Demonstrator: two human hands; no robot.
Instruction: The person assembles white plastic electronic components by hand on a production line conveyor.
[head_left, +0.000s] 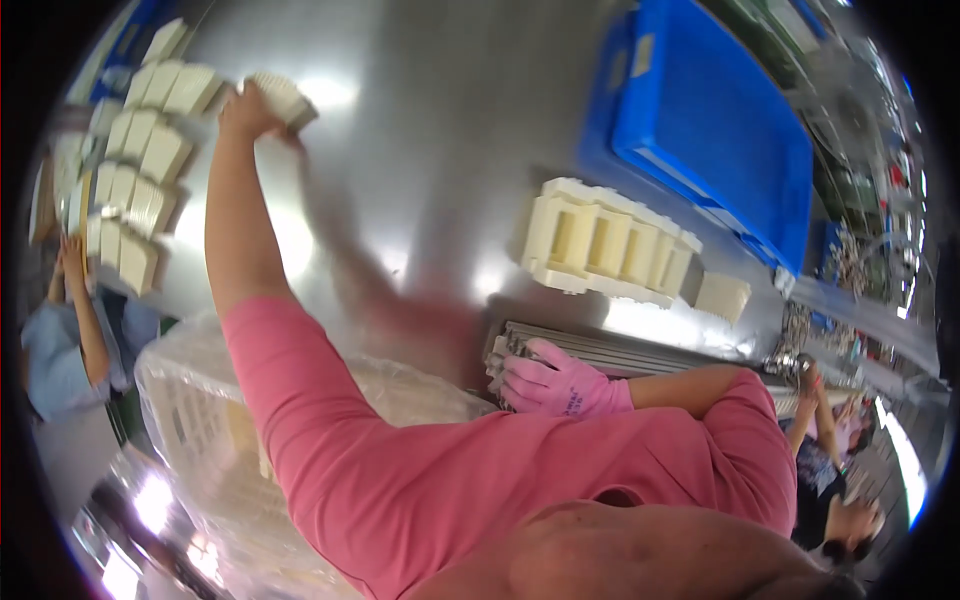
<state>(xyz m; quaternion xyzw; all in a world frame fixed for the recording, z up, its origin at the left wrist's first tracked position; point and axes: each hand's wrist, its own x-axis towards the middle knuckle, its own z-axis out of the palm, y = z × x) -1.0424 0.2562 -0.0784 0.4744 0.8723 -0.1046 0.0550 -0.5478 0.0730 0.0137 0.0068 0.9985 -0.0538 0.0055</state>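
Note:
My bare left hand reaches far out over the metal table at the upper left. Its fingers close round a cream-coloured ribbed plastic block. Beside it stand several rows of similar cream blocks. In a pink glove, my right hand lies near my body, its fingers curled over one end of a stack of long grey strips. Beyond these strips rests a cream plastic piece with open compartments, and a small cream block sits to its right.
A large blue plastic bin takes up the far right of the metal table. Close on my left is a plastic-lined white basket. Another person's hands work at the left edge; more people appear at lower right.

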